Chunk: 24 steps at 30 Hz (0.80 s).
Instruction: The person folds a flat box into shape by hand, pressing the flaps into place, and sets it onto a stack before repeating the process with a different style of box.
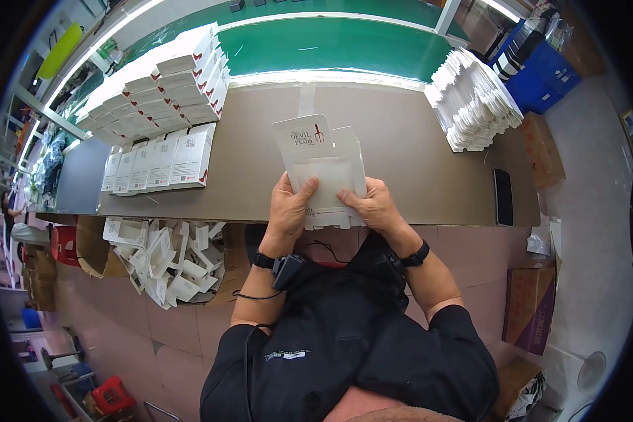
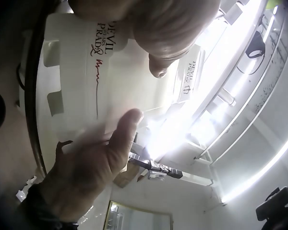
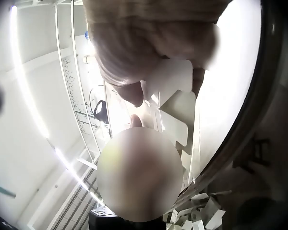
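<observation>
A white printed carton (image 1: pixel 325 169), partly folded with its flaps standing out, is held over the front edge of the table. My left hand (image 1: pixel 288 205) grips its left side, thumb across the near face. On the opposite side my right hand (image 1: pixel 378 205) holds it the same way, thumb also on the face. Dark lettering and a red fork mark the raised top flap (image 1: pixel 306 136). In the left wrist view, the carton (image 2: pixel 79 81) shows a red line beside the lettering and cut-out tabs at one end. The fingers behind the carton are hidden in the head view.
Stacked white boxes (image 1: pixel 165 91) stand at the table's left, with a row of upright ones (image 1: pixel 163 160) before them. Flat cartons (image 1: pixel 475 98) are piled at the right, near a phone (image 1: pixel 503 197). Below the left edge, a bin holds loose cartons (image 1: pixel 172 260). A green surface (image 1: pixel 330 48) lies behind.
</observation>
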Each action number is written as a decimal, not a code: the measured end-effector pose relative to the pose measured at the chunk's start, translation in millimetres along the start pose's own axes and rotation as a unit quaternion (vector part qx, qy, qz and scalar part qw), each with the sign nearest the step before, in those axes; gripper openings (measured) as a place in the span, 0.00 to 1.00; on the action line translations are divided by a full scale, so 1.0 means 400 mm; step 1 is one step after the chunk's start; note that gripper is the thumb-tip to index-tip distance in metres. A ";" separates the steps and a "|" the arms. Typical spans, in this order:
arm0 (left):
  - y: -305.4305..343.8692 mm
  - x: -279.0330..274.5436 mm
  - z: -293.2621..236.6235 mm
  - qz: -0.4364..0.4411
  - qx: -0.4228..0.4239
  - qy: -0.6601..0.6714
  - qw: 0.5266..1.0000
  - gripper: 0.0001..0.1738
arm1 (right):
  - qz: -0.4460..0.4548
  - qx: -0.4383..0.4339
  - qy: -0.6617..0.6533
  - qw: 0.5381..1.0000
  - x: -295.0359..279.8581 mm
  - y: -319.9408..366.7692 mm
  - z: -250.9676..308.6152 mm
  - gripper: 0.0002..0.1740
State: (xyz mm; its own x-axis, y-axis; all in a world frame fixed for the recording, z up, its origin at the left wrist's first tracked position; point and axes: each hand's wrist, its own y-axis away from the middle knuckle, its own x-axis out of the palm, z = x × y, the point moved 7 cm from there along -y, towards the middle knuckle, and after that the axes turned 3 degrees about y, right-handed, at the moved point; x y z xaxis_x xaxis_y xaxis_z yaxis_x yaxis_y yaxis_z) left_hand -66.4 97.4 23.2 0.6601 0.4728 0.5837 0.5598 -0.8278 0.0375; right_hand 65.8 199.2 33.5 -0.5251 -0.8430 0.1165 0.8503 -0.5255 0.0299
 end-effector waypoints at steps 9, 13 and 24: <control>-0.006 0.002 0.003 0.009 0.003 0.014 1.000 0.22 | -0.012 -0.015 0.015 1.000 -0.012 -0.008 -0.004 0.26; -0.005 -0.005 0.006 0.005 -0.004 -0.002 1.000 0.23 | -0.029 -0.046 0.026 0.998 -0.009 -0.012 0.006 0.26; -0.005 0.001 0.018 0.008 -0.015 0.009 1.000 0.21 | -0.073 -0.060 0.050 0.994 -0.028 -0.017 0.004 0.24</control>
State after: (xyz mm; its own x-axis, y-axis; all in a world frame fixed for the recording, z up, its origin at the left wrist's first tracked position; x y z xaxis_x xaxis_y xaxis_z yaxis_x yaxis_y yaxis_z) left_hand -63.5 101.6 17.6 0.6596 0.4537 0.5992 0.5331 -0.8444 0.0526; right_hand 66.2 212.4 33.5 -0.6493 -0.7603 0.0203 0.7569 -0.6486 -0.0802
